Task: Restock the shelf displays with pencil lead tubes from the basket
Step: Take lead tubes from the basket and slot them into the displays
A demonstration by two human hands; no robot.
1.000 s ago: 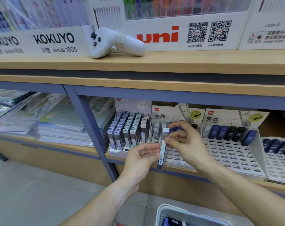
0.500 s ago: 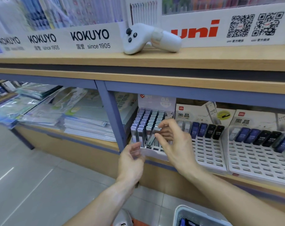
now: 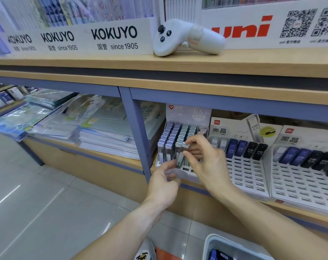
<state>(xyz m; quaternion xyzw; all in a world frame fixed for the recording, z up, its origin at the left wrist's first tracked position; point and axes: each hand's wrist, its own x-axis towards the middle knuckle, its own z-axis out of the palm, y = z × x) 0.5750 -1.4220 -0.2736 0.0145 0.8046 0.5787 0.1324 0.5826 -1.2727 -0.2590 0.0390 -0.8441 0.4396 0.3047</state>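
Head view, looking down at a shop shelf. Right hand [image 3: 206,162] raised before a white display box [image 3: 185,173] on the lower shelf, thumb and fingers pinching the pale cap of a grey pencil lead tube [image 3: 180,156]. Tube standing nearly upright, long axis vertical with a slight lean, cap end up, lower end down in the front row of the box. Left hand [image 3: 164,182] just below and left of it, fingers loosely curled, fingertips at the tube's lower end and the box's front lip; whether actually gripping, cannot tell. Behind the tube, ranks of like tubes [image 3: 178,134] upright in the same box, caps up, filling the back rows.

Just right of the box, a slotted white tray [image 3: 242,173] marked HB 0.5, with dark blue and black lead tubes [image 3: 245,150] lying tilted along its top row, caps pointing up and back. Further right, a second such tray [image 3: 300,186].

On the wooden upper shelf [image 3: 178,61], a white handheld controller [image 3: 187,37] lying on its side before KOKUYO and uni signs. Left of the blue upright post [image 3: 138,139], stacks of plastic-wrapped folders [image 3: 80,128]. At the bottom edge, the rim of a white basket [image 3: 213,243], dark tubes inside, on a grey tiled floor [image 3: 46,203].
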